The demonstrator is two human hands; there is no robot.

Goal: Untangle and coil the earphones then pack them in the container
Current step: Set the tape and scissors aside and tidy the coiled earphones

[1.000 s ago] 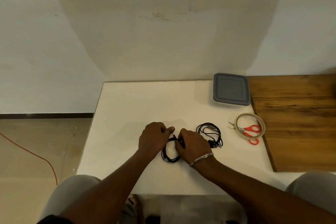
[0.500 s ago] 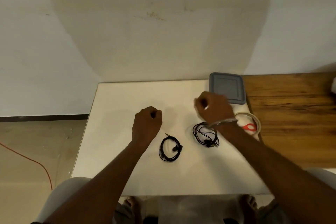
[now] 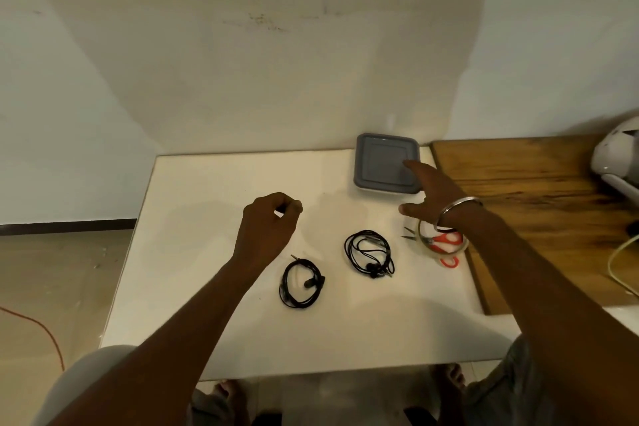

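Plain off-white wall with some scuffs and a big soft shadow across it. White table pushed right up against it, wooden tabletop butted along its right side. Beige floor on the left, dark baseboard along the wall, and an orange cable trailing across the floor.
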